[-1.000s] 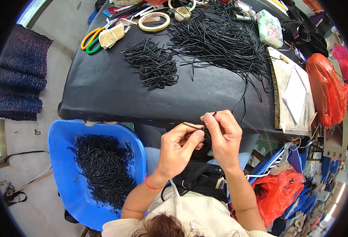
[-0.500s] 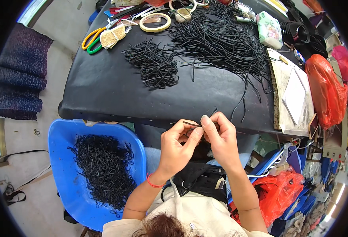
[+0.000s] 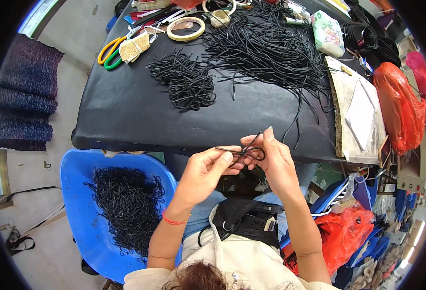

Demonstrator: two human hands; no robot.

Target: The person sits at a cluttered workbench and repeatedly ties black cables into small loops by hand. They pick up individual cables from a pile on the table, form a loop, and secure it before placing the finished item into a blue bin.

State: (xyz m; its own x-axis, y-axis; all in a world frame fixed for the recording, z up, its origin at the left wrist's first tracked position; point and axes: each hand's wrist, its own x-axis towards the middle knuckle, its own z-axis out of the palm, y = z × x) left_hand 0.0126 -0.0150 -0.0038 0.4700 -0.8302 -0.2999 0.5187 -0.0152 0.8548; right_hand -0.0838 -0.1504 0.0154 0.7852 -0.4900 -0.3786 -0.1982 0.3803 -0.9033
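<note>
A black cord [image 3: 244,152], tied or looped into a bow-like shape with loose ends, is between my hands just off the table's near edge. My left hand [image 3: 204,170] pinches it between thumb and fingers. Beside the cord's loop, my right hand [image 3: 279,166] has its thumb raised away from the fingers, which rest near or behind the loop. On the black table [image 3: 140,116] lie a small pile of looped cords [image 3: 188,87] and a larger heap of loose straight cords [image 3: 266,46]. To my left, a blue basin [image 3: 77,203] holds many looped cords [image 3: 126,208].
Scissors with orange and green handles [image 3: 110,50], a tape roll [image 3: 186,29] and a floral tissue pack [image 3: 328,34] lie toward the back. A pale board [image 3: 358,121] and a red plastic bag [image 3: 399,106] are at the right. Another red bag [image 3: 346,232] sits lower right.
My hands have moved slightly apart. My right thumb has lifted off the cord, and the cord's loop now shows between my hands.
</note>
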